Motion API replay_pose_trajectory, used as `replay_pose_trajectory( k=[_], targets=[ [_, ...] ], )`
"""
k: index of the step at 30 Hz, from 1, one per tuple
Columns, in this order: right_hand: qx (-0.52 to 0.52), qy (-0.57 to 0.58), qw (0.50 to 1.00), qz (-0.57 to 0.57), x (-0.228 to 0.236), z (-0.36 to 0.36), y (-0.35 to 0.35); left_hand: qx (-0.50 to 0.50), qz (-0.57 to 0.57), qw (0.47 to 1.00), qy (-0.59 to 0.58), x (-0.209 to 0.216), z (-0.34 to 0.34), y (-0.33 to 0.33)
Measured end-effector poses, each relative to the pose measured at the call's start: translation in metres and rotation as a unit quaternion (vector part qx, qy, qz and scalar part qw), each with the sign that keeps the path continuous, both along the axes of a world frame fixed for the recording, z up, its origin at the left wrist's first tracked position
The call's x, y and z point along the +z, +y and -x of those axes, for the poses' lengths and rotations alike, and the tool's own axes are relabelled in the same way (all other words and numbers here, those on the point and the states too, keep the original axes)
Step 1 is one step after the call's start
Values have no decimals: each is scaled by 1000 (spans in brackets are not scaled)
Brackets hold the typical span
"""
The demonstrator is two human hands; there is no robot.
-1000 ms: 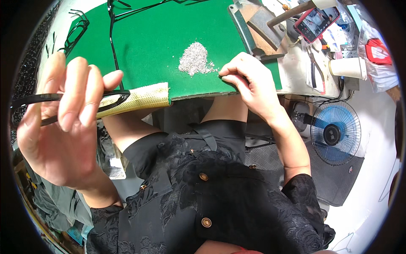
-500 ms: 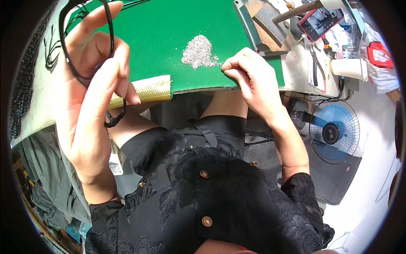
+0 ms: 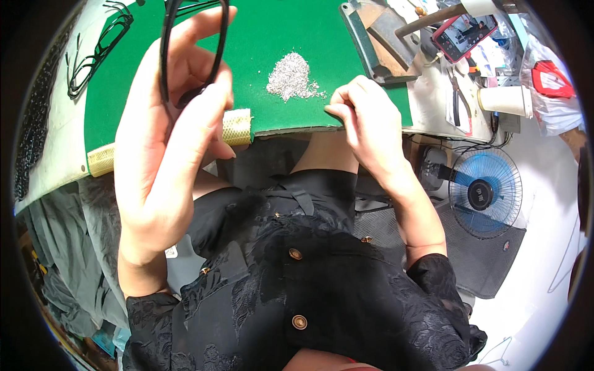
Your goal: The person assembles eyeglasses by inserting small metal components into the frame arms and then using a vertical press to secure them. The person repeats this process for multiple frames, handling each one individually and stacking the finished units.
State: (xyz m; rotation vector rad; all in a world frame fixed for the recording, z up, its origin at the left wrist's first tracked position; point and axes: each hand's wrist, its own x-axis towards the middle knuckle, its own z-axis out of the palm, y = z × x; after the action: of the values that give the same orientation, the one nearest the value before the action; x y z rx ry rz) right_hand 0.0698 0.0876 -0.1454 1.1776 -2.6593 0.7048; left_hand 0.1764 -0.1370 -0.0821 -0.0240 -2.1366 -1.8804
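My left hand (image 3: 164,161) is raised over the table's near edge, its fingers and thumb closed on a black eyeglass frame (image 3: 164,55). Part of the frame hides behind the fingers and its top runs out of view. A loose heap of tiny silvery pieces (image 3: 289,75) lies on the green mat (image 3: 241,37); they are too small to name. Just right of the heap, my right hand (image 3: 374,127) rests low at the mat's edge with thumb and forefinger pinched. Whatever the pinch holds, if anything, cannot be made out.
More black eyeglass frames (image 3: 99,55) lie at the far left. Gold patterned edging (image 3: 238,125) borders the mat's near side. On the right are a metal tray-like holder (image 3: 365,46), a phone (image 3: 465,36), pliers (image 3: 459,102), a white cup (image 3: 506,101) and a fan (image 3: 482,193) below.
My left hand has moved right with the eyeglass frame, which has turned more edge-on. More frames at the left have come into view. My right hand has shifted slightly, still pinched beside the heap.
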Motion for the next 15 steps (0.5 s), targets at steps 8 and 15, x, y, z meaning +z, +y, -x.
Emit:
replay_pose_trajectory(
  k=[8,15],
  targets=[
    [54,-63,994,70,-3,19,14,-18,-77,996,-47,24,4,26],
    [18,-107,991,81,2,15,14,-34,-67,996,-56,22,9,27]
  ],
)
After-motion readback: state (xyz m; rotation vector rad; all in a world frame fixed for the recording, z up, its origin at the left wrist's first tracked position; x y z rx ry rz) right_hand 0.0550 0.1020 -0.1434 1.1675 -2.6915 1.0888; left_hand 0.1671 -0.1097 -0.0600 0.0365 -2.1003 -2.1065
